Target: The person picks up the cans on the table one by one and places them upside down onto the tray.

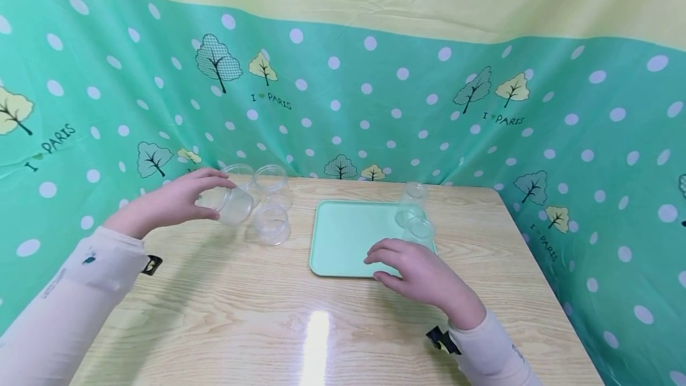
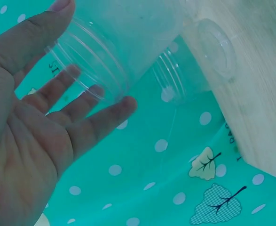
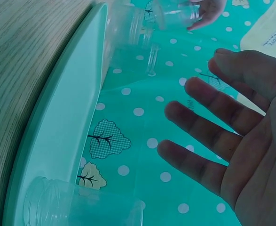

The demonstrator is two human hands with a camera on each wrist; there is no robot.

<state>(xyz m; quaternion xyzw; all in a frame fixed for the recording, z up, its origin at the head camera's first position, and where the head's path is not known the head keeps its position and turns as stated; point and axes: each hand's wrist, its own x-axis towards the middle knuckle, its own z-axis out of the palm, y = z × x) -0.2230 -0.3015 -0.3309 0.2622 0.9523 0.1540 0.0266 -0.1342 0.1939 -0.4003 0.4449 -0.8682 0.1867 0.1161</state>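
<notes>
My left hand (image 1: pixel 179 201) grips a clear plastic jar (image 1: pixel 236 207) around its mouth end, and the jar tilts in the air above the left of the table. In the left wrist view, thumb and fingertips (image 2: pixel 128 104) lie around its ridged neck. Close beside it are more clear jars, one nearer the front (image 1: pixel 271 225) and one behind (image 1: pixel 270 179). With fingers loosely bent and nothing in them, my right hand (image 1: pixel 415 273) hovers over the front right of the green tray (image 1: pixel 348 237). Two clear jars, a front one (image 1: pixel 420 230) and a rear one (image 1: pixel 411 202), stand at the tray's right side.
The tray lies flat on a wood-grain table (image 1: pixel 241 314). A green and yellow patterned curtain (image 1: pixel 343 94) surrounds the table at the back and sides. Light reflects off the tabletop near the front.
</notes>
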